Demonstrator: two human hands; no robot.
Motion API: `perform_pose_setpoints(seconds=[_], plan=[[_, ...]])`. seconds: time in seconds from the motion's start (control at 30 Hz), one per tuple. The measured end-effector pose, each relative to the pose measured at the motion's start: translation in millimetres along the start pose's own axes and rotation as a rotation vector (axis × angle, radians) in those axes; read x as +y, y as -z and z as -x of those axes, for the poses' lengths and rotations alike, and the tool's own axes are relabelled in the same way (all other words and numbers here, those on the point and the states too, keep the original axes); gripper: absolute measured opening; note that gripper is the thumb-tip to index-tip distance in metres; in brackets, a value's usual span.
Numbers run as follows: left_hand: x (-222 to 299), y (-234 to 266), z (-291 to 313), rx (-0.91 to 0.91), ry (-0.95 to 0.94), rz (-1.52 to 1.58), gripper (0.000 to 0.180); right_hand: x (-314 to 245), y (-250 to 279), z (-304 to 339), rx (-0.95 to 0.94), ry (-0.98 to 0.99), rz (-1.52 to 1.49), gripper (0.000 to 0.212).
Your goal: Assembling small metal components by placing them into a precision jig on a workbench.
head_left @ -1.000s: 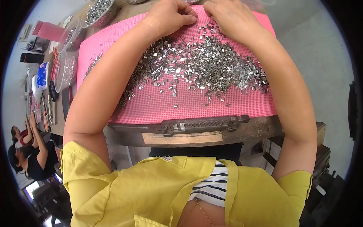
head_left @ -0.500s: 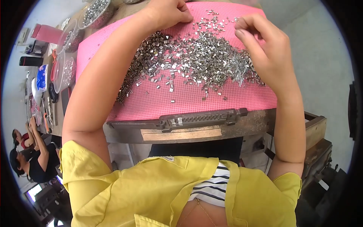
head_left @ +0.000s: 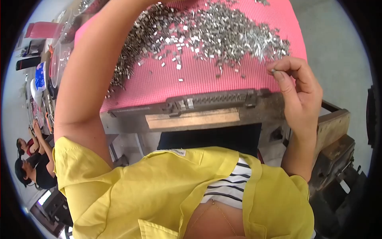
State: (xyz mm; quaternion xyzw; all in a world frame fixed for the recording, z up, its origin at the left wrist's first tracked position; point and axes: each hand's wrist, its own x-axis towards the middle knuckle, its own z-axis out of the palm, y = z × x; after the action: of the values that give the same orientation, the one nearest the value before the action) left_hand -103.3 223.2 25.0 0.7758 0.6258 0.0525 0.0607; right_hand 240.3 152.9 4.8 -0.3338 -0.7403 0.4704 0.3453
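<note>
My right hand (head_left: 298, 85) is over the right front part of the pink mat (head_left: 147, 85). Its thumb and index finger pinch a small metal piece (head_left: 273, 70), mostly covered by the fingertips. To the left of that hand lies a wide pile of small shiny metal pieces (head_left: 223, 34), many of them square or blocky. Thin metal pins (head_left: 260, 42) are bunched at the pile's right side. My left forearm (head_left: 93, 63) reaches across the left of the mat to the top edge of the picture, and the hand itself is out of sight.
Along the bench's front edge sits a dark metal strip fixture (head_left: 211, 101) with a row of slots and two bright pieces in it. Clear plastic tubs (head_left: 61, 59) stand at the left. A worn metal and wood machine (head_left: 334, 147) is at the right. Two people (head_left: 38, 171) work far left.
My right hand has come back from the pile toward the mat's near right edge, pinching a small piece. My left hand has passed out of the top of the picture. The view has shifted.
</note>
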Motion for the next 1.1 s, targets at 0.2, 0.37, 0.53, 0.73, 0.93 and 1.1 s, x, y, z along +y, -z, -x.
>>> perform_pose_setpoints(seconds=[0.2,0.37,0.53,0.73,0.93,1.1], plan=[[4.4,-5.0,7.9,0.004,0.028,0.03,0.022,3.7,-27.1,25.9,-0.044,0.157,0.21,0.011],[95.6,3.5,84.8,0.267,0.044,0.731,0.008,10.8,-36.9,38.9,-0.035,0.324,0.403,0.012],[138.0,-9.6,163.5,0.158,0.053,0.651,0.008,13.3,-47.6,38.2,-0.001,0.412,0.395,0.013],[161.6,-44.5,175.7,0.364,0.037,0.518,0.013,17.3,-54.3,37.7,0.028,0.439,0.465,0.016],[176.3,-64.7,169.5,0.457,0.018,0.351,0.022,9.8,-50.8,40.8,-0.001,0.426,0.55,0.017],[178.8,-69.8,168.9,0.515,0.034,0.277,0.022,14.6,-51.3,41.1,0.026,0.468,0.529,0.018]])
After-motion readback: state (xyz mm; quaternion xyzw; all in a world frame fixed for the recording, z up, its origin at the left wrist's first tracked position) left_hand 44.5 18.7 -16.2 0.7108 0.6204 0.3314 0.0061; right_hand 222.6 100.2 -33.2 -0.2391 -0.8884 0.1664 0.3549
